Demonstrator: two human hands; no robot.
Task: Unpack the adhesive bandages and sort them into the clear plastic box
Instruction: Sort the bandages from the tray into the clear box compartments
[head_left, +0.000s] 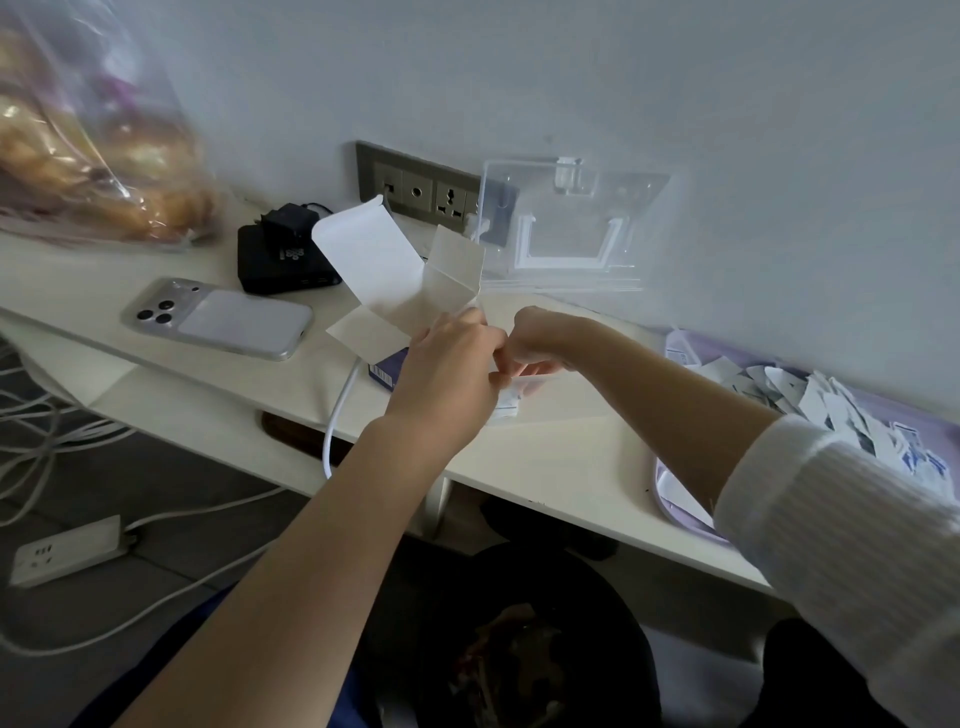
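- Carton, flaps open, gripped by left hand.
- Right hand curled against left; whether it holds anything, cannot tell.
- Clear box open behind.

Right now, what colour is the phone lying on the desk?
The phone is silver, with a pale lilac back; head view.

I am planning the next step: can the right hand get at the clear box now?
Probably yes: the clear box stands open, lid up against the wall, right behind the right hand; the carton is off to its left.
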